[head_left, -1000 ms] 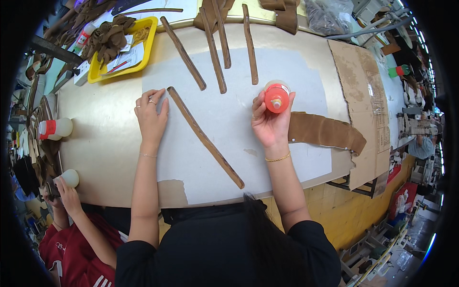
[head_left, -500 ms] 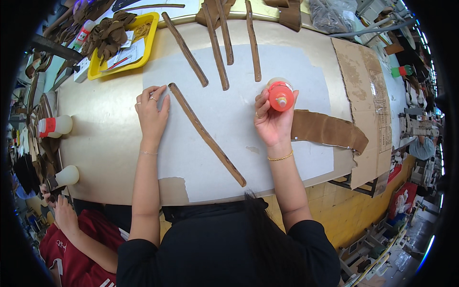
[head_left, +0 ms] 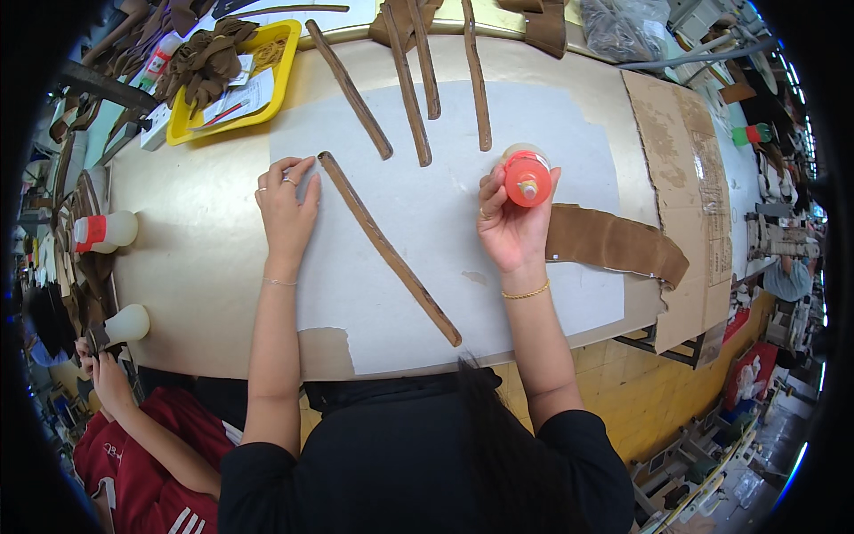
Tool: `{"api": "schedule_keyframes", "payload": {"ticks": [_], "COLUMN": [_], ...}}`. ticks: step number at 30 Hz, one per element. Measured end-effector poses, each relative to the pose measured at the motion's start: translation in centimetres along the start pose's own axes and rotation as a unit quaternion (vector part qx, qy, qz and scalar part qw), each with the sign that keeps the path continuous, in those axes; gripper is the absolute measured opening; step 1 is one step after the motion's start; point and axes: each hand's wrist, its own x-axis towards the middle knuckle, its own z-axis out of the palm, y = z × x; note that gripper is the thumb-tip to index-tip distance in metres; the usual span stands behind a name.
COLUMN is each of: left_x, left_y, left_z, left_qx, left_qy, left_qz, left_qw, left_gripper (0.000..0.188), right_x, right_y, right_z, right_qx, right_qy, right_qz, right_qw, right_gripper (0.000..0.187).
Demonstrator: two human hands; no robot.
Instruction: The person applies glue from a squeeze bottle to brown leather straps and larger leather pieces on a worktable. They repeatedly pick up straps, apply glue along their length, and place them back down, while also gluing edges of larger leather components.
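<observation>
My left hand (head_left: 290, 203) rests on the table, its thumb apart from slightly bent fingers. Its fingertips reach the upper end of a narrow brown strip (head_left: 391, 251), which lies slantwise over the pale sheet (head_left: 427, 214). Nothing shows inside that hand. My right hand (head_left: 511, 222) is wrapped round a squeeze bottle (head_left: 528, 182) with a red top, its pale nozzle turned toward me. Beside my right wrist lies a wide, curved brown piece (head_left: 614, 238) that looks like leather or suede.
Several more brown strips (head_left: 407, 98) lie along the far side. A yellow tray (head_left: 286, 76) at far left holds brown pieces and papers. Cardboard (head_left: 685, 187) covers the right end. Two whitish bottles (head_left: 124, 230) stand at the left edge, near a co-worker in a red shirt (head_left: 156, 445).
The whole view has shifted very slightly. Both my hands, the bottle and the strip keep their places relative to each other. The co-worker's hand at lower left has moved a little.
</observation>
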Motion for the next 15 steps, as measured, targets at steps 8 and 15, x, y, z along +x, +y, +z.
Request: {"api": "schedule_keyframes", "payload": {"ticks": [8,15], "left_x": [0.03,0.03], "left_y": [0.00,0.33], "left_z": [0.11,-0.19], "left_qx": [-0.004,-0.027], "left_qy": [-0.001,-0.004], "left_qz": [-0.003,-0.053], "left_qw": [1.000,0.998], "left_gripper": [0.023,0.022], "right_x": [-0.08,-0.10], "right_y": [0.07,0.20], "right_z": [0.05,0.22], "right_qx": [-0.012,-0.012], "right_qy": [0.014,0.026], "right_qz": [-0.008,-0.012], "right_qw": [1.000,1.000], "right_gripper": [0.062,0.062]}}
